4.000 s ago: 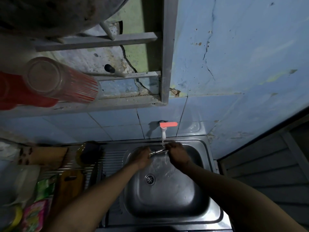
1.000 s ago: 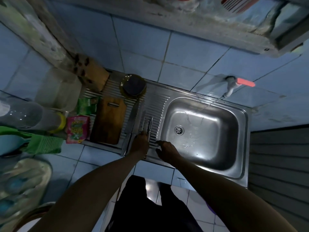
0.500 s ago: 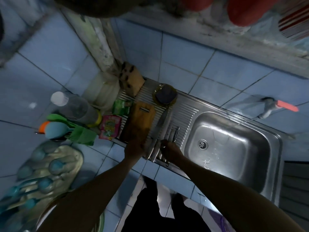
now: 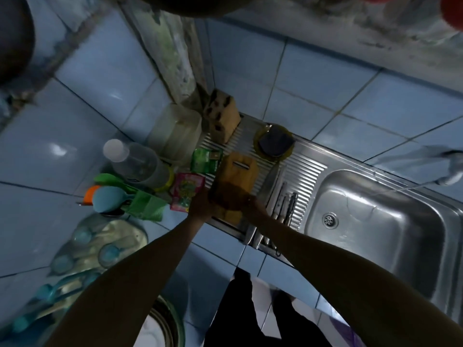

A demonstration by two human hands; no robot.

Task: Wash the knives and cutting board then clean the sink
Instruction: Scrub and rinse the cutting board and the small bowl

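Room: pale blue tiled walls around a stainless steel sink unit (image 4: pixel 426 291) with a ribbed draining board; the light is dim.
Cutting board: the brown wooden cutting board with a slot handle (image 4: pixel 236 175) lies flat on the draining board, at 9 o'clock from the sink basin.
My left grip: my left hand (image 4: pixel 201 205) is clenched on the board's near left edge.
My right grip: my right hand (image 4: pixel 253 205) is on the board's near right corner; I cannot tell whether the fingers close around it.
Knives: the steel-handled knives (image 4: pixel 286 204) lie side by side on the ribs, between board and basin, just beside my right hand.
Drain: the round drain (image 4: pixel 330 219) sits in the wet basin.
At 12 o'clock from the board: a dark round dish with a yellow rim (image 4: pixel 274 144), and a tan wooden knife block (image 4: pixel 221 116) at 11.
At 9 o'clock: a pink sachet (image 4: pixel 186 190), a green sachet (image 4: pixel 206 157), and a clear plastic bottle (image 4: pixel 135 162).
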